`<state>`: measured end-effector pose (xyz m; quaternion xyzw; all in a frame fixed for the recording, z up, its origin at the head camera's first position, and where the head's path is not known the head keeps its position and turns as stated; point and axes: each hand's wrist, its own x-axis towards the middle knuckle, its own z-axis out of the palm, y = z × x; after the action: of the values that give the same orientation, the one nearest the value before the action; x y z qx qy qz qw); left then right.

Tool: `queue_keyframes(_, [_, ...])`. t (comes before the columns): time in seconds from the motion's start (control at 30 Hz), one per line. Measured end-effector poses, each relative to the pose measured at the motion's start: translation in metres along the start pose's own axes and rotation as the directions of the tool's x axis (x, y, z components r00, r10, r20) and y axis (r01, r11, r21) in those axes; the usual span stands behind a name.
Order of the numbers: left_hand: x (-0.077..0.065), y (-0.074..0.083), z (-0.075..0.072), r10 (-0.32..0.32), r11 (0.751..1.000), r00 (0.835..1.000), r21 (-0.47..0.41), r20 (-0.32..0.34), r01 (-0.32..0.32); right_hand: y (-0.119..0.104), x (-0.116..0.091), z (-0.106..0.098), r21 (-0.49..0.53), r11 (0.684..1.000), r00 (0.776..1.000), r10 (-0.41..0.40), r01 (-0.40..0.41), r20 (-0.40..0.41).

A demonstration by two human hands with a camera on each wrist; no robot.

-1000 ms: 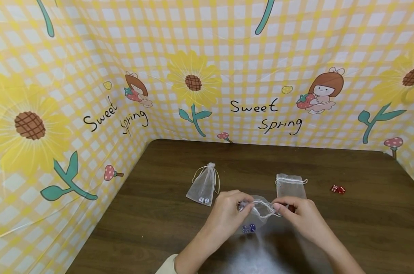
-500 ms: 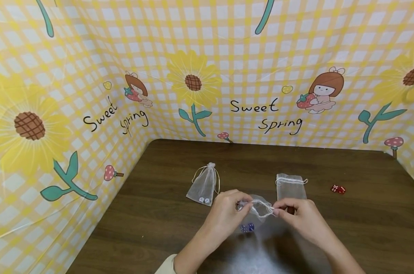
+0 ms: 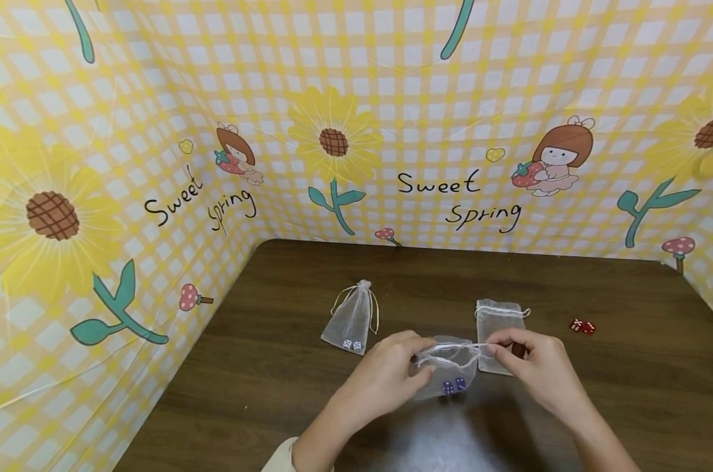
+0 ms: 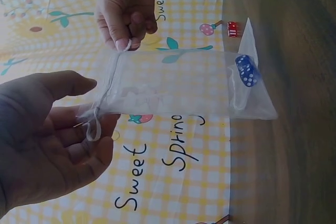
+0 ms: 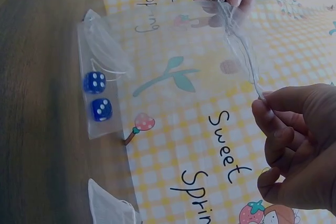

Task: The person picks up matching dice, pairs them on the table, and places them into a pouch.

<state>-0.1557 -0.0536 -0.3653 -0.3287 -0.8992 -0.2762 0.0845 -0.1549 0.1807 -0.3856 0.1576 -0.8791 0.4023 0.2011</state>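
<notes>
While the sheer drawstring bag (image 4: 181, 84) is held up between both hands over the table (image 3: 274, 387), its mouth gapes upward and two blue dice (image 5: 102, 109) sit side by side at the bottom, probably settled there by their own weight. Right hand (image 3: 539, 367): thumb and index finger pinch the white drawstring (image 3: 481, 345) at the right end of the mouth, cord taut; grip narrow, presumably because so thin a cord suits the fingertips alone. Left hand (image 3: 386, 375): fingers loosely curled about the opposite corner of the mouth, a loop of cord lying against them, thumb standing apart; judged to steady the bag against the pull on the right. Whether the bag's base touches the wood cannot be told. Partly hidden by the right hand, a second bag (image 3: 501, 322) lies flat, no dice seen in it; placed within easy reach, it seems. Farther left, a gathered bag (image 3: 353, 321) lies with its neck drawn tight and two white dice (image 3: 357, 345) near its base, likely put there to leave room for the hands. Well to the right, two red dice (image 3: 589, 327) lie loose, close together, perhaps grouped by colour
</notes>
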Motion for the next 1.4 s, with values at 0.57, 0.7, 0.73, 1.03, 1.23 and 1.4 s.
queue_keyframes(0.57, [0.004,-0.003,0.003,-0.018,0.99,0.986,-0.143,-0.163,-0.006,0.0,0.003,-0.008,0.009,1.0,0.997,0.023,-0.023,-0.071])
queue_keyframes(0.7, [0.004,-0.004,0.004,-0.104,0.97,0.954,-0.239,-0.28,0.036,0.0,0.004,-0.009,0.013,0.999,0.996,0.031,-0.03,-0.087])
queue_keyframes(0.73, [0.005,-0.005,0.004,-0.114,0.967,0.941,-0.252,-0.32,0.031,0.0,0.004,-0.009,0.013,1.0,0.995,0.027,-0.026,-0.094])
queue_keyframes(1.03, [0.006,-0.009,0.002,-0.129,0.968,0.849,-0.251,-0.513,-0.004,-0.001,0.005,-0.011,0.028,0.999,0.982,0.051,-0.046,-0.184])
queue_keyframes(1.23, [0.005,-0.012,0.003,-0.156,0.962,0.831,-0.272,-0.534,0.006,-0.002,0.005,-0.011,0.038,0.998,0.971,0.058,-0.05,-0.233])
queue_keyframes(1.4, [0.005,-0.013,0.002,-0.15,0.966,0.823,-0.257,-0.548,0.005,-0.002,0.005,-0.012,0.045,0.998,0.965,0.063,-0.053,-0.254])
